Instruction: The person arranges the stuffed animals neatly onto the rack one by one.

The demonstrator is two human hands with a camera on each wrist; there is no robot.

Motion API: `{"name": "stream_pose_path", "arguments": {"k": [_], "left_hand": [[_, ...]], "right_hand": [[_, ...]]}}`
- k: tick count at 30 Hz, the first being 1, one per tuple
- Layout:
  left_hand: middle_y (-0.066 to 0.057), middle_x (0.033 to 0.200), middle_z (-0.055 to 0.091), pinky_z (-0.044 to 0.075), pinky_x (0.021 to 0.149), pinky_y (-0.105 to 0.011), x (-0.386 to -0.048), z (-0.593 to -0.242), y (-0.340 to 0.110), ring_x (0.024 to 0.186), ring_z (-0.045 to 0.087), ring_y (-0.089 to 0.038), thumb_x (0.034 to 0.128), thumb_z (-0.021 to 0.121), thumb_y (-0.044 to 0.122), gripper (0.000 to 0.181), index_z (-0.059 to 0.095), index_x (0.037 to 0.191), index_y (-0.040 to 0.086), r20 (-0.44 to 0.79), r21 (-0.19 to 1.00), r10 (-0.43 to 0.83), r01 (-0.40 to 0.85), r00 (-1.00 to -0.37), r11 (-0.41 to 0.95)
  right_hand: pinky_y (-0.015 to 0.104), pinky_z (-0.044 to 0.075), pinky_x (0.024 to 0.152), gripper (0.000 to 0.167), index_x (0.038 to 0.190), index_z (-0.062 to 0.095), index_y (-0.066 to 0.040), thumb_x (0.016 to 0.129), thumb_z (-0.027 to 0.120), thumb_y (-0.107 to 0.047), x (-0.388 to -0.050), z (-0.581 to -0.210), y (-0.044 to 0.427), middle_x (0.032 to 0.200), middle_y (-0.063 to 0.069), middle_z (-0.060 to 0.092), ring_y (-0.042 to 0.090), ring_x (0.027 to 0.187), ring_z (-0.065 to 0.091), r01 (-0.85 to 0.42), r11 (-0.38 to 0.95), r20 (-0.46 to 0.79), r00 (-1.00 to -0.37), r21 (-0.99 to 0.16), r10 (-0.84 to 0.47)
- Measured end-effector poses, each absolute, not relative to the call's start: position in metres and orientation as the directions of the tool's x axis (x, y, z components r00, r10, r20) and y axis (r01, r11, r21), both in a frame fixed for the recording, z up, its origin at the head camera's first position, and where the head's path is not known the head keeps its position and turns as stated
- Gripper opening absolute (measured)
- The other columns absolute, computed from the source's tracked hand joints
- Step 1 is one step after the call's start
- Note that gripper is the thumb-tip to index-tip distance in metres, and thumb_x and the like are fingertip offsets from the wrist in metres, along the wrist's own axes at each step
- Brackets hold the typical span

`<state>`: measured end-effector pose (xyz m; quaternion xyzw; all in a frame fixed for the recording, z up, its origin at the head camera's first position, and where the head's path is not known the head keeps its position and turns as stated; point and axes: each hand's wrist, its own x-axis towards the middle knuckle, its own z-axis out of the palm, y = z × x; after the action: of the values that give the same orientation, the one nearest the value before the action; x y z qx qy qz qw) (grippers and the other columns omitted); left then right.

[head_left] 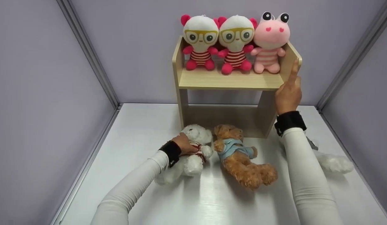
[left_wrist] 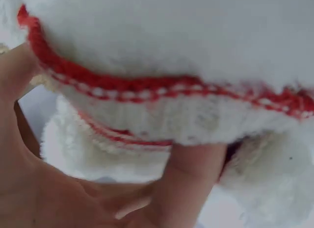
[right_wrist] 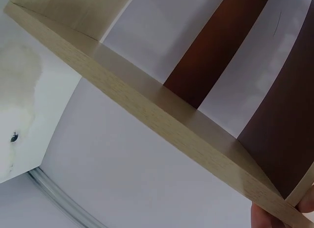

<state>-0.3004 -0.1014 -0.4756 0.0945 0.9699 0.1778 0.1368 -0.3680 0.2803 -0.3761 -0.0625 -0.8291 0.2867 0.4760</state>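
A white plush toy [head_left: 198, 133] in a knit top with red trim lies by the foot of the small wooden shelf [head_left: 231, 80]. My left hand [head_left: 184, 144] grips it round the middle; in the left wrist view a thumb and finger press into the red-edged knit [left_wrist: 162, 93]. My right hand [head_left: 288, 95] is at the shelf's right side panel [head_left: 292, 59], one finger pointing up along its edge. The right wrist view shows fingers [right_wrist: 267, 219] on both sides of that board, pinching it. A brown teddy bear [head_left: 234, 156] in a blue top lies beside the white toy.
Two red-and-white panda plushes [head_left: 201, 37] [head_left: 236, 37] and a pink frog-like plush [head_left: 270, 37] sit in a row on the shelf. Another white furry toy [head_left: 334, 162] lies at right, partly hidden by my forearm. Grey walls surround the white table [head_left: 131, 125].
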Motion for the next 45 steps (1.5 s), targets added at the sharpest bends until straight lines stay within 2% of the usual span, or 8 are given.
{"name": "stream_pose_path", "arguments": {"k": [2, 6, 11, 19, 26, 30, 35, 45], "left_hand": [[-0.021, 0.11, 0.066, 0.053, 0.089, -0.037, -0.303, -0.474, -0.1, 0.099, 0.064, -0.028, 0.0756, 0.075, 0.044, 0.071, 0.058, 0.117, -0.012, -0.256, 0.375, 0.235, 0.127, -0.938, 0.918], [-0.011, 0.092, 0.066, 0.053, 0.08, -0.03, -0.306, -0.471, -0.101, 0.08, 0.055, -0.019, 0.0726, 0.076, 0.041, 0.047, 0.067, 0.091, -0.001, -0.292, 0.371, 0.245, 0.127, -0.924, 0.92], [-0.012, 0.113, 0.069, 0.051, 0.087, -0.028, -0.316, -0.483, -0.098, 0.092, 0.057, -0.018, 0.0691, 0.076, 0.048, 0.066, 0.068, 0.113, 0.0, -0.373, 0.347, 0.183, 0.046, -0.909, 0.937], [-0.011, 0.125, 0.067, 0.048, 0.094, -0.027, -0.302, -0.468, -0.091, 0.105, 0.058, -0.02, 0.075, 0.072, 0.052, 0.069, 0.066, 0.122, 0.002, -0.427, 0.387, 0.191, 0.013, -0.884, 0.922], [-0.013, 0.145, 0.054, 0.042, 0.105, -0.031, -0.302, -0.477, -0.087, 0.13, 0.052, -0.025, 0.0784, 0.063, 0.066, 0.09, 0.053, 0.142, 0.003, -0.475, 0.387, 0.203, 0.004, -0.856, 0.922], [-0.014, 0.14, 0.058, 0.045, 0.102, -0.031, -0.303, -0.482, -0.086, 0.123, 0.057, -0.025, 0.0809, 0.06, 0.063, 0.081, 0.06, 0.134, 0.002, -0.449, 0.342, 0.217, 0.057, -0.867, 0.938], [-0.014, 0.126, 0.066, 0.049, 0.095, -0.029, -0.304, -0.489, -0.083, 0.111, 0.062, -0.023, 0.0767, 0.064, 0.058, 0.069, 0.068, 0.118, 0.003, -0.39, 0.35, 0.182, 0.038, -0.902, 0.936], [-0.019, 0.125, 0.066, 0.05, 0.094, -0.032, -0.296, -0.489, -0.068, 0.114, 0.063, -0.028, 0.0786, 0.064, 0.054, 0.069, 0.068, 0.119, -0.002, -0.312, 0.428, 0.228, 0.078, -0.922, 0.9]], "right_hand": [[0.062, 0.047, 0.077, 0.074, 0.158, 0.02, -0.025, 0.093, 0.04, 0.003, -0.368, -0.377, 0.281, 0.104, 0.031, 0.055, 0.05, 0.085, 0.055, -0.16, 0.828, 0.752, -0.536, -0.537, 0.384], [0.061, 0.047, 0.077, 0.076, 0.158, 0.02, -0.025, 0.092, 0.042, 0.004, -0.369, -0.379, 0.28, 0.103, 0.031, 0.055, 0.05, 0.085, 0.055, -0.158, 0.828, 0.752, -0.533, -0.539, 0.387], [0.061, 0.048, 0.076, 0.077, 0.158, 0.021, -0.024, 0.091, 0.044, 0.006, -0.369, -0.381, 0.278, 0.101, 0.031, 0.055, 0.049, 0.083, 0.055, -0.155, 0.828, 0.755, -0.525, -0.539, 0.393], [0.061, 0.048, 0.076, 0.077, 0.159, 0.021, -0.024, 0.091, 0.044, 0.006, -0.37, -0.379, 0.278, 0.102, 0.031, 0.055, 0.05, 0.084, 0.056, -0.142, 0.832, 0.755, -0.522, -0.536, 0.397], [0.06, 0.048, 0.072, 0.078, 0.158, 0.023, -0.024, 0.09, 0.045, 0.007, -0.371, -0.381, 0.277, 0.099, 0.03, 0.053, 0.048, 0.077, 0.054, -0.139, 0.838, 0.762, -0.514, -0.527, 0.394], [0.06, 0.048, 0.071, 0.078, 0.159, 0.022, -0.025, 0.091, 0.045, 0.007, -0.371, -0.38, 0.275, 0.1, 0.03, 0.053, 0.048, 0.074, 0.053, -0.138, 0.841, 0.763, -0.514, -0.524, 0.391], [0.06, 0.049, 0.07, 0.078, 0.158, 0.021, -0.026, 0.091, 0.043, 0.006, -0.37, -0.379, 0.274, 0.101, 0.03, 0.053, 0.048, 0.073, 0.054, -0.127, 0.841, 0.755, -0.525, -0.526, 0.393], [0.06, 0.048, 0.072, 0.078, 0.158, 0.023, -0.025, 0.091, 0.044, 0.007, -0.369, -0.379, 0.277, 0.102, 0.03, 0.054, 0.049, 0.076, 0.054, -0.139, 0.833, 0.762, -0.506, -0.535, 0.405]]}}
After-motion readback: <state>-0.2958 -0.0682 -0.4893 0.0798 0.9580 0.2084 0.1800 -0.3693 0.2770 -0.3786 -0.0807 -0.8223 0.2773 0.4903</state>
